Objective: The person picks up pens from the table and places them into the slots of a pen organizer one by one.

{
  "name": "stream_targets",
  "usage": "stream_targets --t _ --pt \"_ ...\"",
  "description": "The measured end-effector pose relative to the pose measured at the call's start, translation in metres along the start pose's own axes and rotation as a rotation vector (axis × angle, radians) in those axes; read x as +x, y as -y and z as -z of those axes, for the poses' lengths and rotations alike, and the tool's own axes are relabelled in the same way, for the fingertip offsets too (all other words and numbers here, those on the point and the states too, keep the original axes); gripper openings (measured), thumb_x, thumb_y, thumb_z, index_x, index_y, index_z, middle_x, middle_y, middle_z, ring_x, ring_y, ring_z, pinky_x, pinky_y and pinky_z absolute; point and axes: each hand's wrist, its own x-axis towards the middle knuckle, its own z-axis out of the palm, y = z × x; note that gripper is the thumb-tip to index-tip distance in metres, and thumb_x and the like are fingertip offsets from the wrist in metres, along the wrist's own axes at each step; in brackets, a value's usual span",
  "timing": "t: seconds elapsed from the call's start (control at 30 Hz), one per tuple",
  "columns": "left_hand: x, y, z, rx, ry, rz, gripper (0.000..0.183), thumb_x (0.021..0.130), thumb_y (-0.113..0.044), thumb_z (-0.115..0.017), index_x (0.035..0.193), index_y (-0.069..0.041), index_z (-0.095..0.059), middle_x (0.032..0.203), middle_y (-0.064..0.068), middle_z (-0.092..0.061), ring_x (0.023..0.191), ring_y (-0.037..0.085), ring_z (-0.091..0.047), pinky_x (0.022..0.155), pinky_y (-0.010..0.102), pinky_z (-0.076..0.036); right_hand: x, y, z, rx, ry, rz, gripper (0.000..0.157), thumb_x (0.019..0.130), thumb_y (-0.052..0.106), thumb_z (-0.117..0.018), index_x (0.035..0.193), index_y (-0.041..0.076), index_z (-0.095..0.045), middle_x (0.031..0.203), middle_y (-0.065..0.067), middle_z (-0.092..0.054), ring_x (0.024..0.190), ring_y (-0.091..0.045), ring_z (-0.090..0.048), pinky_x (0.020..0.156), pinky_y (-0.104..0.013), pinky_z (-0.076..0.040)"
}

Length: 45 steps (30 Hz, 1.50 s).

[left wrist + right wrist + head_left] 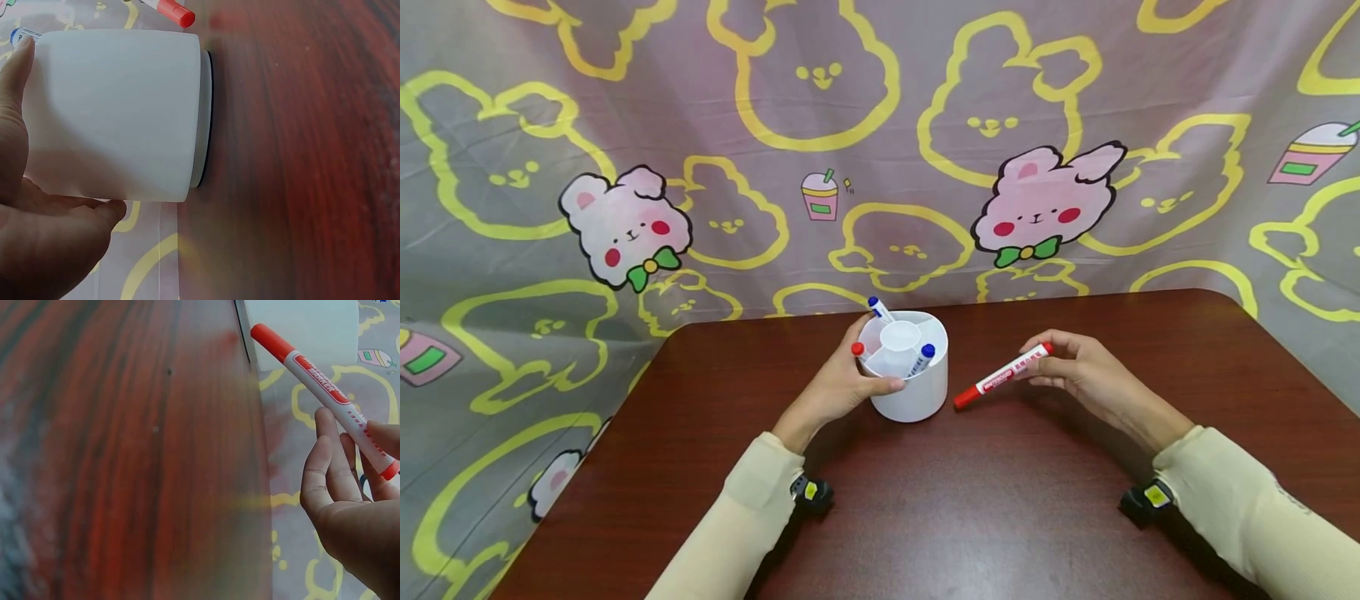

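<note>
A white round desk organizer [912, 403] with compartments stands on the table. My left hand [835, 385] grips it from the left, thumb on the near side and fingers around the far left. Two blue-ended markers, one at the back [881, 311] and one at the front right [922, 360], and a red-ended marker [860, 351] at the left stick out of it. To the right of the organizer, my right hand [1093, 379] pinches a red whiteboard marker [325, 387] near one end. Its red cap slants down toward the organizer, apart from it.
The dark reddish-brown wooden table [955, 508] reaches back to a hanging cloth [895, 183] printed with yellow outlines and bunny faces. Each wrist wears a strapped black device, one on the left [812, 493] and one on the right [1146, 502].
</note>
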Motion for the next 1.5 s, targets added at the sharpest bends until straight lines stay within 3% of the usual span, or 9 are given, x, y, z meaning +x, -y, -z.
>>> stream_targets --t 0.13,0.5,0.9,1.37,1.5 --pt "0.000 -0.001 -0.001 0.011 -0.009 0.013 0.107 0.081 -0.004 -0.088 0.164 -0.016 -0.022 0.154 0.015 -0.049 0.139 0.033 -0.051 0.119 0.053 -0.041 0.000 0.002 0.000 0.020 -0.002 0.019 0.012 0.101 0.004 -0.066 0.111 0.010 -0.071 0.106 -0.002 -0.070 0.095 -0.015 -0.076 0.088 -0.029 -0.062" --pt "-0.004 -0.003 0.003 0.030 0.003 -0.007 0.102 0.083 -0.006 -0.087 0.164 -0.017 -0.025 0.155 0.012 -0.048 0.139 0.031 -0.050 0.117 0.051 -0.043 0.004 0.022 0.003 0.136 -0.026 0.090 0.017 0.103 0.001 -0.061 0.113 0.009 -0.073 0.102 0.000 -0.073 0.092 -0.016 -0.075 0.086 -0.030 -0.063" --pt "-0.003 -0.002 0.005 0.034 0.019 -0.015 0.101 0.084 -0.007 -0.087 0.163 -0.017 -0.026 0.153 0.012 -0.049 0.137 0.031 -0.052 0.115 0.048 -0.045 0.012 0.046 -0.006 0.238 -0.046 0.190 0.019 0.103 -0.001 -0.059 0.111 0.007 -0.073 0.108 0.001 -0.075 0.092 -0.013 -0.069 0.082 -0.026 -0.061" --pt "-0.003 -0.002 0.007 0.045 0.025 -0.011 0.098 0.085 -0.008 -0.087 0.163 -0.019 -0.028 0.152 0.009 -0.051 0.134 0.030 -0.054 0.114 0.050 -0.046 0.020 0.063 -0.016 0.215 -0.046 0.214 0.021 0.105 0.007 -0.061 0.124 0.010 -0.071 0.119 0.001 -0.074 0.095 -0.016 -0.073 0.086 -0.028 -0.060" --pt "-0.003 0.000 0.008 0.035 0.036 -0.019 0.095 0.086 -0.006 -0.086 0.162 -0.019 -0.030 0.152 0.009 -0.051 0.133 0.030 -0.055 0.113 0.048 -0.047 0.022 0.066 -0.020 0.247 -0.050 0.229 0.022 0.105 0.007 -0.060 0.124 0.013 -0.071 0.111 0.000 -0.075 0.094 -0.017 -0.075 0.085 -0.028 -0.060"
